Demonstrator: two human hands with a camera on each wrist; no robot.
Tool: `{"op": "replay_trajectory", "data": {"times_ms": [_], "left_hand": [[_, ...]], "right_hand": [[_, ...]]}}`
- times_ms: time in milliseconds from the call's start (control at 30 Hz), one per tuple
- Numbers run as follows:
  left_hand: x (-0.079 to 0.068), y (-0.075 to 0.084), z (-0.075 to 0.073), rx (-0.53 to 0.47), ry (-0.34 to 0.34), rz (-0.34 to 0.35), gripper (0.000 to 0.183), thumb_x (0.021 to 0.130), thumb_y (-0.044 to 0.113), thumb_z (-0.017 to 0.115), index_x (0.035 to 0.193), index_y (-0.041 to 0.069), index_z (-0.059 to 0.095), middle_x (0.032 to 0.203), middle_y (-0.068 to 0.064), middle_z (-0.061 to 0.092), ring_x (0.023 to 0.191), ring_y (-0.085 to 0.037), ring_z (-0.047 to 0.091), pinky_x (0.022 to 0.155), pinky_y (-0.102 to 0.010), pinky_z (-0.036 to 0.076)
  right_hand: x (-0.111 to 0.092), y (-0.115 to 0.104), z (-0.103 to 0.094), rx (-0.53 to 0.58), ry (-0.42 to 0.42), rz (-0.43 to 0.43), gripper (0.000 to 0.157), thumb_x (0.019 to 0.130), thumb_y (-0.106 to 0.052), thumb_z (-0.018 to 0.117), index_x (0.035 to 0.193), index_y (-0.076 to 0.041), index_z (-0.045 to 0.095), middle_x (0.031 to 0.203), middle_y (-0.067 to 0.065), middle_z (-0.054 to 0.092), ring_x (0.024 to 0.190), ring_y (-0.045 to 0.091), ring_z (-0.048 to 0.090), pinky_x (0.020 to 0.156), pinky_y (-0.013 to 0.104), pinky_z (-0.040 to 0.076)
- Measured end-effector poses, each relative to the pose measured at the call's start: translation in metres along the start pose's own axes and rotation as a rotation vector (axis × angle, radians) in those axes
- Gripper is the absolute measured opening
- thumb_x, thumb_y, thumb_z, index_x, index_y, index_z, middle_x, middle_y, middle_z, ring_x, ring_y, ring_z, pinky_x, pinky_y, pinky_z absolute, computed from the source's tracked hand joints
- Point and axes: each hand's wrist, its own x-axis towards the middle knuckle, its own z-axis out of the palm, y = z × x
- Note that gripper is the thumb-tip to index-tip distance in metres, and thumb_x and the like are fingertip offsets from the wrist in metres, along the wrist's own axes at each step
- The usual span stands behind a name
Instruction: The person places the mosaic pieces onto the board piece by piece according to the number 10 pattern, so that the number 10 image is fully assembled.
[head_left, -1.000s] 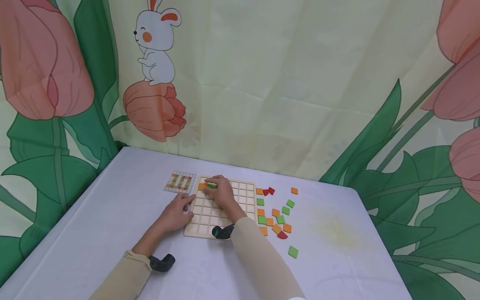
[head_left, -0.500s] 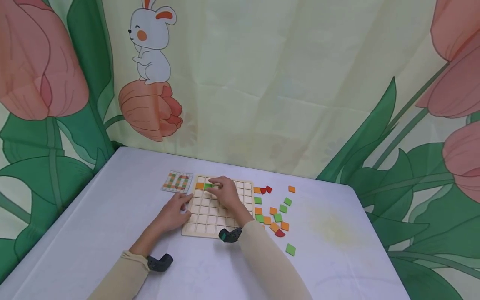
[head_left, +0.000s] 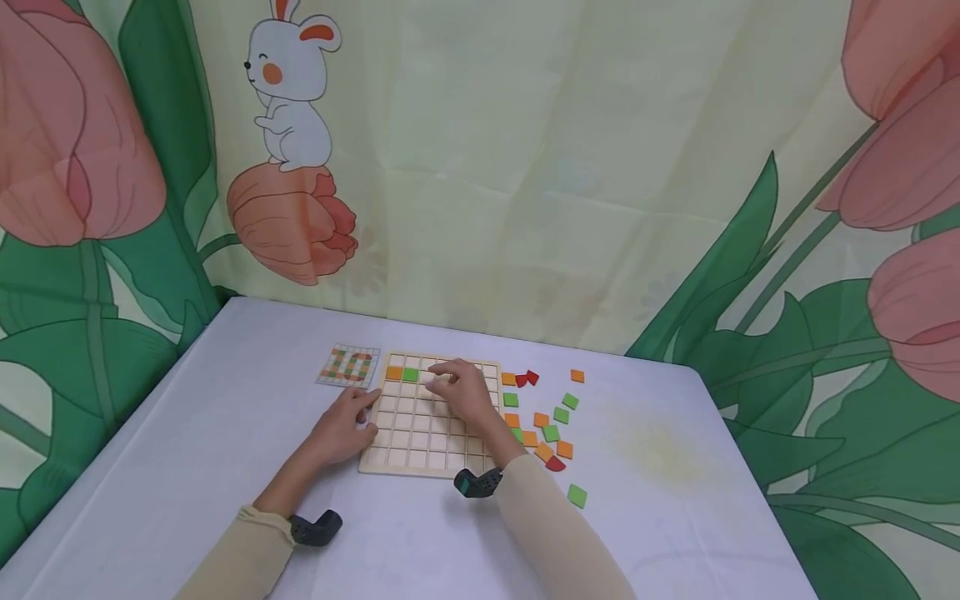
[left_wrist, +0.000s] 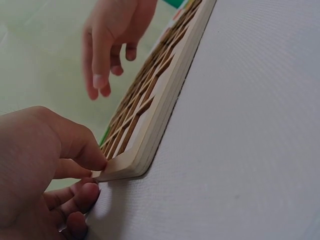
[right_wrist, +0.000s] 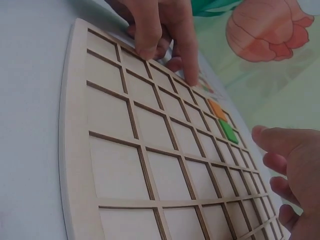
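Note:
On the table lies a wooden grid board. An orange square tile and a green square tile sit side by side in its upper-left cells. My left hand rests at the board's left edge, its thumb and index fingertip touching the frame at separate spots. Over the upper middle of the board is my right hand, thumb and index finger apart. The right wrist view shows nothing between the fingers of this right hand, just beside the green tile.
A pattern card with coloured squares lies beyond the board's upper-left corner. Loose orange, green and red tiles lie right of the board, including a green square nearer the front. A patterned curtain hangs behind the table.
My right hand has let go of the green tile, now flat in its cell beside the orange one, and drawn back rightward. The left hand stays at the board's edge.

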Motion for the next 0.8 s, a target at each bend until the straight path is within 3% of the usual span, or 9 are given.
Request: {"op": "replay_trajectory", "data": {"times_ms": [667,800], "left_hand": [[0.001,-0.002,-0.002,0.003,-0.013,0.010,0.065,0.080,0.008,0.063,0.142,-0.001,0.045,0.103,-0.011,0.047,0.078,-0.017,0.043,0.059,-0.027,0.034],[0.003,-0.002,-0.001,-0.006,-0.018,0.020,0.065,0.081,0.009,0.063,0.142,-0.001,0.044,0.106,-0.012,0.047,0.078,-0.017,0.043,0.060,-0.028,0.034]], "right_hand": [[-0.023,0.013,-0.029,-0.020,0.021,-0.014,0.030,0.089,-0.023,0.068,0.117,-0.012,0.070,0.114,0.002,0.066,0.094,0.018,0.053,0.073,0.028,0.046],[-0.029,0.020,-0.035,-0.010,0.048,0.062,0.028,0.089,-0.025,0.068,0.116,-0.018,0.070,0.112,-0.002,0.065,0.096,0.019,0.052,0.073,0.029,0.047]]}}
